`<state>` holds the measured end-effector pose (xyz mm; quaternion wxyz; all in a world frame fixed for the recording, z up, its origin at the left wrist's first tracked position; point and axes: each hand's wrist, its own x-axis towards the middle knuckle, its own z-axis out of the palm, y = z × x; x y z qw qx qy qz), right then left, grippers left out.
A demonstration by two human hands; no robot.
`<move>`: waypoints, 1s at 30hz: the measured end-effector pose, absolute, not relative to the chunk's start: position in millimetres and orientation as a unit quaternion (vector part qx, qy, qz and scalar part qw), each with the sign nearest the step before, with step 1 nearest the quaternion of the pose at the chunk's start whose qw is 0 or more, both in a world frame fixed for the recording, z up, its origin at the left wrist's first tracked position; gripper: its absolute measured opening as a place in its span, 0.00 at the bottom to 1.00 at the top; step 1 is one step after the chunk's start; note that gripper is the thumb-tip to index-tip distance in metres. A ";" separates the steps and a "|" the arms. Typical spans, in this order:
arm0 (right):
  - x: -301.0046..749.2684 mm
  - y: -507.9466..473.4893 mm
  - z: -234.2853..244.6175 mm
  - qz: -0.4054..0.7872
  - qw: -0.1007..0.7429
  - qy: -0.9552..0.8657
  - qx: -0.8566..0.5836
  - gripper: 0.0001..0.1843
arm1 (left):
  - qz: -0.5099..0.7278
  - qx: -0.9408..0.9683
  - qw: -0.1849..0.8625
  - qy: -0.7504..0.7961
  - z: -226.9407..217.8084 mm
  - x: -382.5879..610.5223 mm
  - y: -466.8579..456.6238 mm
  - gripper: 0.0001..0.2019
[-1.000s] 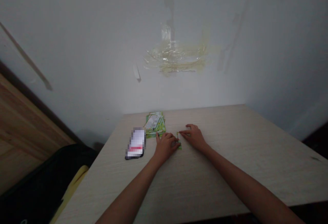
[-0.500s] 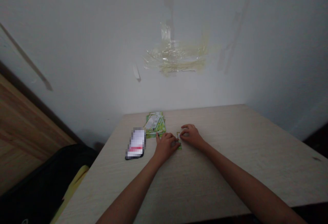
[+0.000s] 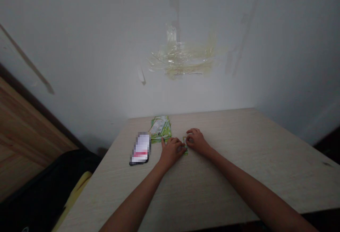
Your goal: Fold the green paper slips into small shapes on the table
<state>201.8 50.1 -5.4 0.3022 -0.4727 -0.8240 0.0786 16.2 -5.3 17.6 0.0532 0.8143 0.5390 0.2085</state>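
Between my hands a small green-and-white paper piece (image 3: 186, 151) lies on the table, mostly covered by fingers. My left hand (image 3: 172, 150) has its fingers curled onto the left side of that piece. My right hand (image 3: 196, 141) pinches at its right edge, thumb and index finger close together. Just beyond my left hand is a loose pile of green-and-white printed paper pieces (image 3: 161, 129), overlapping at various angles. What is printed on them is too small to read.
A phone-like object (image 3: 141, 149) with a blurred-out screen lies left of the pile on the pale wooden table (image 3: 225, 189). The wall (image 3: 106, 48) behind carries peeling clear tape (image 3: 183, 60). Dark and yellow fabric (image 3: 75, 191) sits beyond the left edge.
The fingers of my right hand have shifted slightly left and curled a little more at the paper piece. My left hand and the pile stay nearly where they were.
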 end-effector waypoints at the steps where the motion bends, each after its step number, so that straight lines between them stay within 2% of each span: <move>1: 201.8 50.4 -6.0 0.080 0.303 -0.825 -0.471 0.04 | 0.209 0.815 0.053 0.538 17.0 16.2 -4.9 0.10; 30: 206.7 37.4 -9.1 0.093 0.318 -0.853 -0.403 0.03 | 0.214 0.821 0.056 0.526 15.0 13.6 -2.7 0.10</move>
